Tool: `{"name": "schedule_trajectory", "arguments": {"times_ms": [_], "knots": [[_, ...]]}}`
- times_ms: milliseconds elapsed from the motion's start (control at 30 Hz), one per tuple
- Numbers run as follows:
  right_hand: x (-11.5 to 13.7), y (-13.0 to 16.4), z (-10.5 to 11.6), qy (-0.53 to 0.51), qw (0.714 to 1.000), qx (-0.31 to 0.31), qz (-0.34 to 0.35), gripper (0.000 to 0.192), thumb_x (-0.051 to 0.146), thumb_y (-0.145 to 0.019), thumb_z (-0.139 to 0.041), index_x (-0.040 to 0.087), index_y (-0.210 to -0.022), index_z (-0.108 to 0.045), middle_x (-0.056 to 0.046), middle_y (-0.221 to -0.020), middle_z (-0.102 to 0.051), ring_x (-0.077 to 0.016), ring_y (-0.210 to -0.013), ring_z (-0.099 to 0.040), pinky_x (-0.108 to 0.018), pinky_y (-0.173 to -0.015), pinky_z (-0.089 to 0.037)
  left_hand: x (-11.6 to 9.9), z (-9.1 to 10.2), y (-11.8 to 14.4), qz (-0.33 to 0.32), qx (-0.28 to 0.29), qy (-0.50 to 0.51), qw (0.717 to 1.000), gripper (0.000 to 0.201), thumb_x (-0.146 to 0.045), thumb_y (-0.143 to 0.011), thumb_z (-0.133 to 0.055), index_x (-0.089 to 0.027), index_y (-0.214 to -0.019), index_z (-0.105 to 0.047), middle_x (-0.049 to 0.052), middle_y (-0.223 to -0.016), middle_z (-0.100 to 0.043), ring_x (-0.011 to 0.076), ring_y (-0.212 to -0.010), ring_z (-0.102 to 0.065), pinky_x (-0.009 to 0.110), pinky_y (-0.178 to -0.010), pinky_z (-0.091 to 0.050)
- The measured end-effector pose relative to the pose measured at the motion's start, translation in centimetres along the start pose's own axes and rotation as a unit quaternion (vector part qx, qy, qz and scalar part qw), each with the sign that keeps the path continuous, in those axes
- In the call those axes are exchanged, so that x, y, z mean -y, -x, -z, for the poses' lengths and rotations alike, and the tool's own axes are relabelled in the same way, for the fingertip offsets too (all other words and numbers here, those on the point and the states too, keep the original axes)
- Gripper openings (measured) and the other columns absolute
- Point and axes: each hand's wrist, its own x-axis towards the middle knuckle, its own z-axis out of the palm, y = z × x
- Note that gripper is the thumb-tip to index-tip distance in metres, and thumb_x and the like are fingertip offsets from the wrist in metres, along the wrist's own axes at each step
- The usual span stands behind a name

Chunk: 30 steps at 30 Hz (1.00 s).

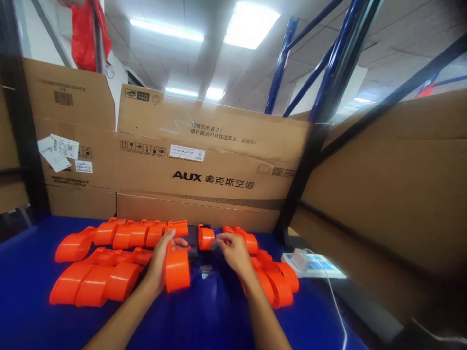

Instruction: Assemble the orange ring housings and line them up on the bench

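Far left, hung high: a red plastic bag (87, 34), partly cut off by the frame edge.

Far side, left to centre: flattened cardboard boxes (189, 155) are stood upright as a wall; "AUX" is printed in dark letters, and white labels are stuck on the left panel.

Near left, on the blue work surface (29, 301): two rows of orange plastic housings (98, 282) are laid side by side — rounded, glossy shells, all one bright orange, touching one another.

Left of centre: the left hand (160, 265) is closed around an orange housing (177, 267), held upright just above the surface; fingers are wrapped round its left side and the thumb is laid across its top. The piece is seen as a curved, drum-like shell with a flat open rim at the upper end.

Centre, just beyond the hands: a dark, flat object (192, 243) is lying on the surface; what it is cannot be told.

Right of centre: the right hand (233, 253) is held with thumb and forefinger pinched together on a small pale part (214, 244), too small to be identified.

Right: a further cluster of orange housings (275, 282) is piled beside the right wrist.

Far right: a white charger (301, 259) is plugged into a white power strip (321, 267) — a white cable is run toward the near edge. Blue rack posts (280, 63) are seen above.
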Motion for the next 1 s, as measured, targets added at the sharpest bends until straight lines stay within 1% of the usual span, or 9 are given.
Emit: {"name": "schedule_trajectory", "arguments": {"times_ms": [67, 167, 267, 333, 467, 567, 633, 800, 1000], "knots": [[0.6, -0.1, 0.2, -0.026, 0.999, -0.039, 0.010, 0.028, 0.033, -0.088, -0.053, 0.017, -0.100, -0.073, -0.009, -0.097, -0.075, -0.0243, -0.088, -0.067, -0.034, -0.080, -0.051, 0.2, 0.0, -0.2, -0.008, -0.006, -0.010, 1.000, 0.044, -0.055, -0.069, -0.073, -0.013, -0.074, -0.067, 0.003, -0.053, -0.065, 0.0146, -0.042, -0.057, 0.024, -0.045, -0.037], [1.8, 0.2, -0.1, -0.117, 0.988, -0.089, 0.045, 0.033, 0.044, -0.088, -0.059, 0.017, -0.102, -0.072, -0.010, -0.094, -0.073, -0.0241, -0.083, -0.066, -0.034, -0.075, -0.052, 0.5, 0.1, -0.4, -0.022, -0.007, -0.026, 0.999, 0.043, -0.055, -0.068, -0.074, -0.013, -0.073, -0.066, 0.003, -0.052, -0.065, 0.0148, -0.041, -0.056, 0.024, -0.045, -0.037], [3.0, 0.9, -0.4, -0.224, 0.970, -0.076, 0.060, 0.035, 0.049, -0.085, -0.064, 0.018, -0.101, -0.071, -0.007, -0.083, -0.072, -0.0221, -0.076, -0.066, -0.031, -0.069, -0.052, 0.7, 0.0, -0.4, -0.027, 0.006, -0.037, 0.999, 0.041, -0.053, -0.068, -0.075, -0.014, -0.072, -0.065, 0.003, -0.055, -0.066, 0.0159, -0.042, -0.058, 0.025, -0.046, -0.040], [3.7, 1.5, -0.6, -0.257, 0.963, -0.061, 0.058, 0.035, 0.050, -0.084, -0.066, 0.019, -0.100, -0.071, -0.007, -0.081, -0.072, -0.0214, -0.074, -0.066, -0.030, -0.066, -0.052, 0.9, -0.1, -0.4, -0.032, 0.015, -0.046, 0.998, 0.040, -0.052, -0.068, -0.076, -0.015, -0.071, -0.063, 0.004, -0.056, -0.067, 0.0166, -0.044, -0.060, 0.026, -0.046, -0.041], [4.3, 2.3, -0.7, -0.269, 0.961, -0.027, 0.059, 0.033, 0.049, -0.083, -0.068, 0.020, -0.099, -0.071, -0.007, -0.083, -0.073, -0.0207, -0.071, -0.067, -0.028, -0.058, -0.051, 1.2, 0.0, -0.5, -0.048, 0.019, -0.067, 0.996, 0.039, -0.051, -0.067, -0.078, -0.016, -0.075, -0.062, 0.003, -0.061, -0.069, 0.0161, -0.047, -0.061, 0.024, -0.046, -0.041], [4.4, 2.2, -0.7, -0.264, 0.962, -0.041, 0.060, 0.032, 0.049, -0.084, -0.067, 0.020, -0.095, -0.071, -0.007, -0.081, -0.073, -0.0208, -0.071, -0.067, -0.027, -0.057, -0.051, 1.4, 0.2, -0.6, -0.051, 0.028, -0.083, 0.995, 0.039, -0.051, -0.069, -0.077, -0.015, -0.075, -0.062, 0.003, -0.063, -0.070, 0.0130, -0.044, -0.057, 0.023, -0.044, -0.039], [4.4, 2.0, -0.7, -0.266, 0.960, -0.062, 0.057, 0.032, 0.049, -0.083, -0.068, 0.019, -0.096, -0.069, -0.006, -0.081, -0.073, -0.0211, -0.073, -0.067, -0.028, -0.058, -0.052, 1.5, 0.2, -0.6, -0.051, 0.041, -0.090, 0.994, 0.038, -0.051, -0.071, -0.076, -0.015, -0.075, -0.063, 0.003, -0.065, -0.070, 0.0116, -0.043, -0.056, 0.023, -0.043, -0.039], [4.0, 1.5, -0.8, -0.294, 0.952, -0.069, 0.053, 0.045, 0.047, -0.082, -0.070, 0.020, -0.117, -0.061, -0.007, -0.090, -0.074, -0.0217, -0.080, -0.069, -0.031, -0.069, -0.054, 1.5, -0.3, 0.0, -0.061, 0.061, -0.091, 0.992, 0.039, -0.051, -0.072, -0.076, -0.017, -0.087, -0.063, 0.004, -0.070, -0.072, 0.0125, -0.045, -0.058, 0.022, -0.043, -0.039], [3.6, 1.5, -0.9, -0.276, 0.958, -0.058, 0.045, 0.044, 0.053, -0.082, -0.069, 0.019, -0.109, -0.067, -0.010, -0.093, -0.075, -0.0248, -0.083, -0.070, -0.035, -0.074, -0.055, 0.9, -1.0, 1.0, -0.061, 0.083, -0.083, 0.991, 0.037, -0.050, -0.075, -0.074, -0.015, -0.082, -0.064, 0.004, -0.064, -0.069, 0.0116, -0.043, -0.054, 0.021, -0.043, -0.037]]}}
